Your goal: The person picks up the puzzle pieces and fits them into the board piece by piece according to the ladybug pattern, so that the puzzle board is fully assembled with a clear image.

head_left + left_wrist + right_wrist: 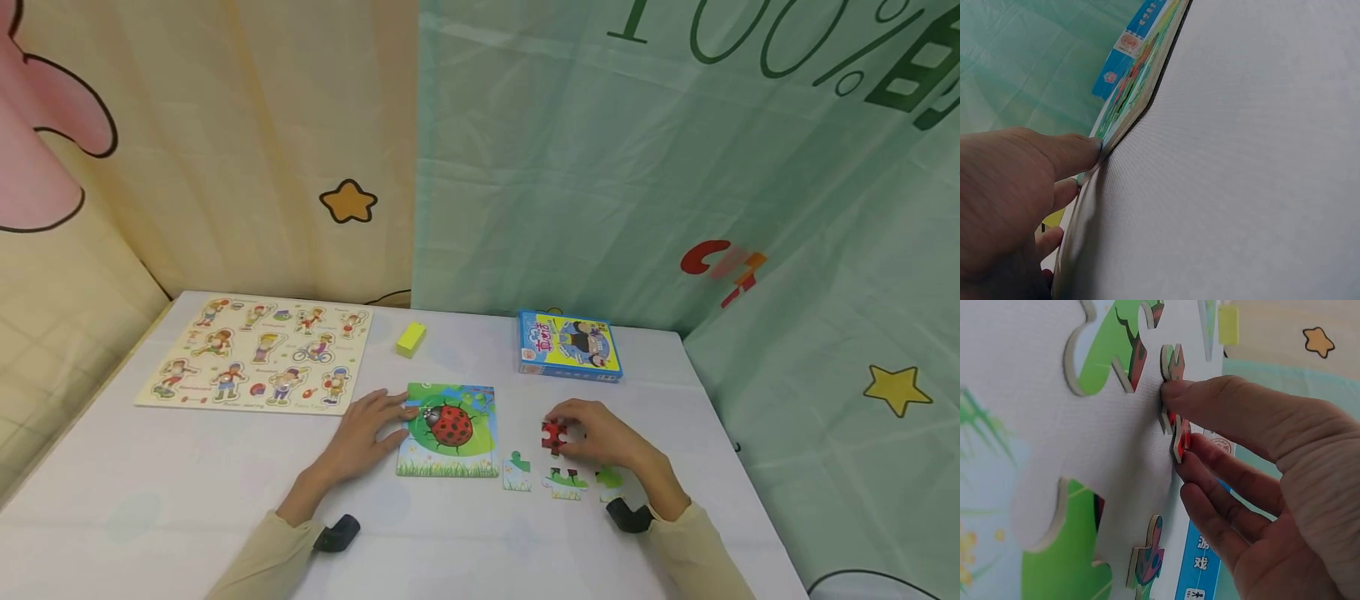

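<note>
A square ladybug puzzle board (447,460) lies on the white table. My left hand (367,437) rests at its left side, with the index finger and thumb reaching its edge. In the left wrist view the thumb (1079,153) touches the corner of the board (1141,94). Right of the board, my right hand (603,435) pinches a red, black-spotted puzzle piece (552,435) at the tabletop. The right wrist view shows thumb and fingers on that piece (1180,434). Loose puzzle pieces lie nearer me: a left one (517,475), a middle one (566,485) and a green one (609,478).
At the back left lies a wide board with sports figures (262,354). A yellow block (411,340) and a blue-and-yellow box (570,346) stand toward the table's back edge. Printed curtains (562,167) hang behind the table.
</note>
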The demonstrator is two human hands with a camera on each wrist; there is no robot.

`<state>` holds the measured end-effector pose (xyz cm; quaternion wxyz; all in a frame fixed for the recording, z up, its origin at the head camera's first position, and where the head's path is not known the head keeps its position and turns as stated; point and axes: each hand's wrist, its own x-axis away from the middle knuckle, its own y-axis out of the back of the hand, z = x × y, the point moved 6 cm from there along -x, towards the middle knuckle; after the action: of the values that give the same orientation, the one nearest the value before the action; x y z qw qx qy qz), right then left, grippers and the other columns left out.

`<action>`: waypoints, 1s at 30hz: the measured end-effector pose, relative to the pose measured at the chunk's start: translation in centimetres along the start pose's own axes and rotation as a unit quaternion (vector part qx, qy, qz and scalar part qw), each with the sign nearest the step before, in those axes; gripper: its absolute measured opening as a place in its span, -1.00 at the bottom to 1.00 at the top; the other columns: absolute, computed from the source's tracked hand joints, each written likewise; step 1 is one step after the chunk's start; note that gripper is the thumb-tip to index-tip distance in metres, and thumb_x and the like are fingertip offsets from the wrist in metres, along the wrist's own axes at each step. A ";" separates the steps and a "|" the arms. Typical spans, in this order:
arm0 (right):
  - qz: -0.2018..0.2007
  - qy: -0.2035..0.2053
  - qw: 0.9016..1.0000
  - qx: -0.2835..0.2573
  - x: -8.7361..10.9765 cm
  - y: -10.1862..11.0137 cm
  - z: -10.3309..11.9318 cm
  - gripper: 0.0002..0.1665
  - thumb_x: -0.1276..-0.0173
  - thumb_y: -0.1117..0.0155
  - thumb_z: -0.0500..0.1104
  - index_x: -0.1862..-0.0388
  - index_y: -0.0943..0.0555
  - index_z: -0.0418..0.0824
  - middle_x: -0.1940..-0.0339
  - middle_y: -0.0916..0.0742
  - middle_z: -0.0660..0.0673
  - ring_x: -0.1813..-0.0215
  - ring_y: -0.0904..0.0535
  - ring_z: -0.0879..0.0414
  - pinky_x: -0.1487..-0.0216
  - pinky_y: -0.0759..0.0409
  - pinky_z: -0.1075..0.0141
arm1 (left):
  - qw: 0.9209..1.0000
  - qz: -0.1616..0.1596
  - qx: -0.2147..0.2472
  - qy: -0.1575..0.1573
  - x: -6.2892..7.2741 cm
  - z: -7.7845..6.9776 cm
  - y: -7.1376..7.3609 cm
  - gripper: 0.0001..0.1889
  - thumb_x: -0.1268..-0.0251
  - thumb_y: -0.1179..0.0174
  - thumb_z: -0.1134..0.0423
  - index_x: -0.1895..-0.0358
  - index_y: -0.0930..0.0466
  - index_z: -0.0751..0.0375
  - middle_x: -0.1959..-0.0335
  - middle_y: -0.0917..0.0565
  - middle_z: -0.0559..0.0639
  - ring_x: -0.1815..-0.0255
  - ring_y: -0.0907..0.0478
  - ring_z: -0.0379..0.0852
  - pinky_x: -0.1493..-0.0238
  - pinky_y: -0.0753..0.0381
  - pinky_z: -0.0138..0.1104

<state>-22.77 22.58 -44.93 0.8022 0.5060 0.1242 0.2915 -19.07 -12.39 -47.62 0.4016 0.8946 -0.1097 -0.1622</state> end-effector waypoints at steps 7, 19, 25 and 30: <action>-0.015 0.020 1.000 0.012 -0.4 0.0 0.2 -0.61 -0.24 -0.48 -0.13 -0.06 -0.72 -0.12 -0.11 -0.71 -0.01 -0.15 -0.60 0.04 -0.22 -0.63 0.03 | 1.000 0.000 0.001 0.000 0.0 -0.1 0.0 -0.66 -0.38 -0.26 0.24 -0.19 -0.64 0.01 -0.42 -0.48 0.12 -0.53 -0.15 0.35 -0.49 -0.07 0.27; -0.016 0.050 0.999 0.009 -2.4 0.1 2.4 -0.67 -0.26 -0.46 -0.10 -0.02 -0.75 -0.03 -0.14 -0.68 -0.01 -0.19 -0.58 0.05 -0.26 -0.60 0.02 | 1.000 -0.005 0.002 -0.004 0.0 0.0 0.1 -0.67 -0.38 -0.25 0.23 -0.18 -0.65 0.03 -0.42 -0.48 0.14 -0.52 -0.16 0.36 -0.49 -0.07 0.27; -0.003 0.058 0.998 -0.005 -3.5 -0.2 3.9 -0.66 -0.29 -0.43 -0.12 -0.05 -0.74 -0.07 -0.19 -0.68 -0.06 -0.25 -0.57 0.00 -0.31 -0.57 -0.01 | 1.000 0.001 0.005 0.000 0.0 0.0 0.0 -0.67 -0.38 -0.26 0.24 -0.18 -0.65 0.01 -0.42 -0.48 0.13 -0.53 -0.15 0.35 -0.49 -0.08 0.26; 0.003 0.071 0.997 0.001 -4.3 -0.5 5.1 -0.65 -0.30 -0.42 -0.13 -0.07 -0.73 -0.10 -0.20 -0.68 -0.09 -0.27 -0.56 -0.03 -0.31 -0.56 -0.01 | 1.000 -0.002 0.005 -0.002 0.1 0.1 0.0 -0.67 -0.37 -0.25 0.24 -0.18 -0.65 0.02 -0.42 -0.48 0.14 -0.53 -0.15 0.36 -0.49 -0.08 0.26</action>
<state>-23.52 16.10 -43.45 0.7898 0.4851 0.1797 0.3294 -19.04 -12.48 -47.65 0.3968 0.8965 -0.1092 -0.1640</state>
